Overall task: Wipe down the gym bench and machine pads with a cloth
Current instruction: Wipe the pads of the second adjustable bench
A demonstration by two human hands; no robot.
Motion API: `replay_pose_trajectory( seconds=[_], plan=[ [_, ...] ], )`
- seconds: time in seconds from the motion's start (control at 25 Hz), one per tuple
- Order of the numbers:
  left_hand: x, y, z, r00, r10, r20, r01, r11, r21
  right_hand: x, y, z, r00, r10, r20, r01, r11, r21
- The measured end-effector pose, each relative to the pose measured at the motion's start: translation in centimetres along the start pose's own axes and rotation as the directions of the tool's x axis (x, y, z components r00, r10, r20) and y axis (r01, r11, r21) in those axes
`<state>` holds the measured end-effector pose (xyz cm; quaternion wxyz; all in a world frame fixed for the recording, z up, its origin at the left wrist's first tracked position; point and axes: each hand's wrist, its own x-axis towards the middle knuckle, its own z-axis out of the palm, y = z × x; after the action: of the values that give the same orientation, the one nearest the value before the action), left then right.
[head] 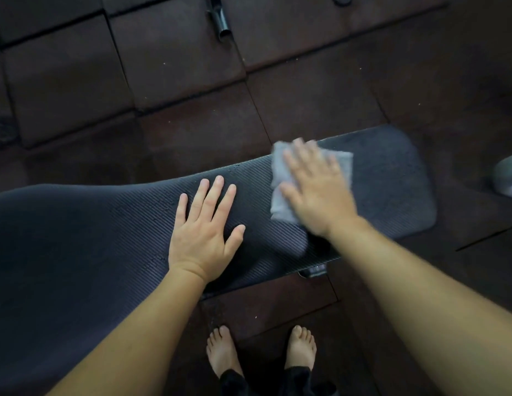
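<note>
A long dark ribbed bench pad (92, 230) runs across the view from the left edge to a rounded end at the right. My left hand (205, 227) lies flat on its middle with fingers spread and straight. My right hand (317, 187) presses a pale grey cloth (280, 201) flat against the pad toward the right end; the hand is motion-blurred and covers most of the cloth, which shows at its left side and beyond the fingertips.
Dark rubber floor tiles (177, 67) surround the bench. A black metal tube (220, 21) lies on the floor at the top centre. A pale rounded object (507, 178) sits at the right edge. My bare feet (260, 350) stand close to the bench's near side.
</note>
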<state>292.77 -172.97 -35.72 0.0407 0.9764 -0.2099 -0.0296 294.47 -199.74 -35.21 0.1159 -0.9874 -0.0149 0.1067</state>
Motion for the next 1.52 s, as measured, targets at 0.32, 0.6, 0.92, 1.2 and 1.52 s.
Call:
replay_pose_trajectory(
  seconds=[0.32,0.6,0.92,1.2,1.52],
  plan=[
    [0.0,0.0,0.1,1.000,0.002,-0.002,-0.002,1.000,0.015,2.4,-2.9,0.2,0.998,0.063,0.001,-0.063,0.998,0.028],
    [0.0,0.0,0.2,1.000,0.000,-0.015,0.000,1.000,0.006,4.3,3.0,-1.7,0.929,0.360,-0.088,-0.360,0.933,0.013],
    [0.0,0.1,0.2,1.000,-0.002,-0.014,0.002,1.000,0.003,3.2,13.2,-3.8,0.935,0.347,-0.069,-0.343,0.937,0.061],
    [-0.1,-0.1,0.0,1.000,-0.004,-0.012,0.004,1.000,0.008,-0.3,13.7,-3.2,0.935,0.350,-0.059,-0.346,0.936,0.066],
    [-0.2,0.0,0.2,1.000,-0.001,-0.028,0.001,1.000,-0.010,-6.5,16.9,-2.6,0.997,0.070,-0.035,-0.070,0.997,0.016]
  ],
)
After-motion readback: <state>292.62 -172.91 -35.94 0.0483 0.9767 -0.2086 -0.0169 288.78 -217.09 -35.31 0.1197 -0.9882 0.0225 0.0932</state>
